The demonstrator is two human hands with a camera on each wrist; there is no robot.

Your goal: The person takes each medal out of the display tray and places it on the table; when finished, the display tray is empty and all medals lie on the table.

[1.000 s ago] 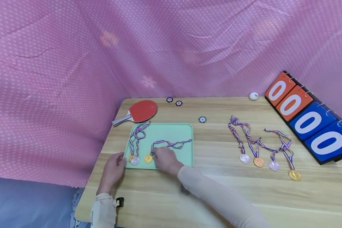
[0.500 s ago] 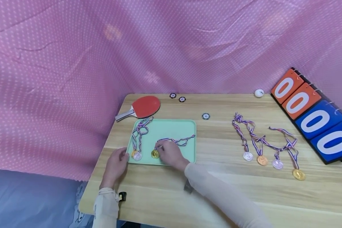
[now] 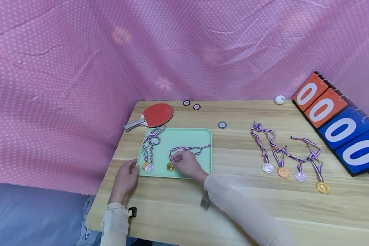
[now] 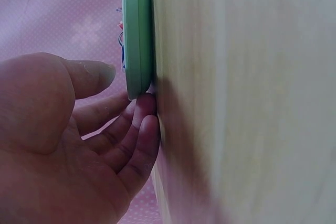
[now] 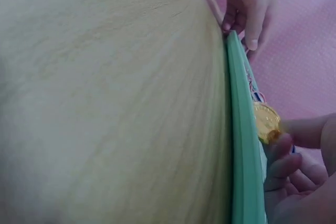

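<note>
My right hand (image 3: 187,165) pinches a gold medal (image 3: 170,166) by its edge between thumb and finger, at the front of a mint-green tray (image 3: 184,136). In the right wrist view the gold medal (image 5: 266,120) stands tilted up. Its striped ribbon (image 3: 200,149) stretches right across the tray. A silver medal (image 3: 149,167) partly covers a gold-coloured one (image 3: 145,165) at the tray's left, ribbons running back. My left hand (image 3: 125,179) is at the tray's front left corner; in the left wrist view its fingers touch the tray's corner (image 4: 137,77), thumb apart from it.
Several medals with tangled ribbons, including a silver one (image 3: 268,168), lie right on the table (image 3: 233,205). A red table tennis bat (image 3: 158,115), poker chips (image 3: 222,125) and a white ball (image 3: 279,99) lie behind. A flip scoreboard (image 3: 335,123) stands far right.
The head view has shifted slightly. My right hand has slid the gold medal a little to the right, away from the silver one. My left hand stays at the tray's corner.
</note>
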